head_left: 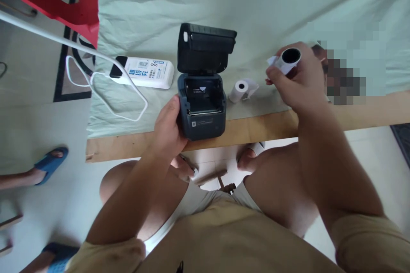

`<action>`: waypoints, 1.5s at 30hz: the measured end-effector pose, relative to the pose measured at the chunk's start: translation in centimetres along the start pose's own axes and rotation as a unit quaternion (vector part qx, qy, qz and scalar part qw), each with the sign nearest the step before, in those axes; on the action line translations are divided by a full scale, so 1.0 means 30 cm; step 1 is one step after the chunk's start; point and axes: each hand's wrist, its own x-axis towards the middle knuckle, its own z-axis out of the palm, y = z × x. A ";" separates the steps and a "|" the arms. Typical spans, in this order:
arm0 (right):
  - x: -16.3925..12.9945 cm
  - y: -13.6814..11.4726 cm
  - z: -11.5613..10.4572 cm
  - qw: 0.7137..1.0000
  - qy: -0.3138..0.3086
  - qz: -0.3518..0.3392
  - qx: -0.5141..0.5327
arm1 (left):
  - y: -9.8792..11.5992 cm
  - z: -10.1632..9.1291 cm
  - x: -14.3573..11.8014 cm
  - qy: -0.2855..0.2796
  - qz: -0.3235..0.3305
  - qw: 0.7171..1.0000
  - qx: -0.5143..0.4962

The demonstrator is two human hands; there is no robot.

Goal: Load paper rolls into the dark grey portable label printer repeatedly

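Observation:
A dark label printer (205, 126) stands near the table's front edge with its lid (206, 45) raised, so its hollow paper bay shows. My left hand (168, 130) grips the printer's left side, thumb along the casing. Up to the right, my right hand (301, 76) is closed around a label roll (287, 63) with a wide black core; a loose white end sticks out at its left. Between the printer and that hand, a smaller white paper roll (238, 91) rests on the cloth, its end partly unrolled.
Left of the printer lies a white power bank (149, 72) with a white cable (128, 113) looping off the table. A pixelated patch (347, 68) hides something at the right. The table's wooden edge (265, 128) runs above my knees. A red chair part (64, 8) is at far left.

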 end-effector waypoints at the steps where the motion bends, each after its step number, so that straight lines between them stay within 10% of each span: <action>1: -0.004 0.002 0.002 1.000 0.006 -0.001 -0.007 | -0.002 -0.001 0.001 0.000 0.003 1.000 0.004; 10: -0.001 -0.199 -0.114 0.998 0.040 0.003 -0.043 | -0.011 -0.009 -0.003 0.009 0.000 1.000 -0.016; 14: -0.028 -0.299 -0.046 0.996 -0.050 -0.077 -0.001 | -0.004 -0.004 -0.007 0.021 -0.020 0.999 -0.041; 19: -0.038 -0.252 0.065 0.996 -0.091 -0.017 0.008 | -0.006 -0.002 -0.003 0.025 -0.028 0.998 -0.059; 25: 0.006 -0.291 -0.046 0.993 0.046 0.024 0.109 | -0.023 -0.002 0.001 0.002 -0.002 0.999 -0.050; 34: 0.046 -0.451 -0.001 0.988 -0.065 -0.103 0.095 | -0.005 -0.017 -0.006 -0.087 0.058 0.994 0.045; 45: 0.044 -0.412 0.086 0.971 0.039 -0.197 0.133 | -0.010 -0.032 0.001 -0.129 0.043 0.989 0.050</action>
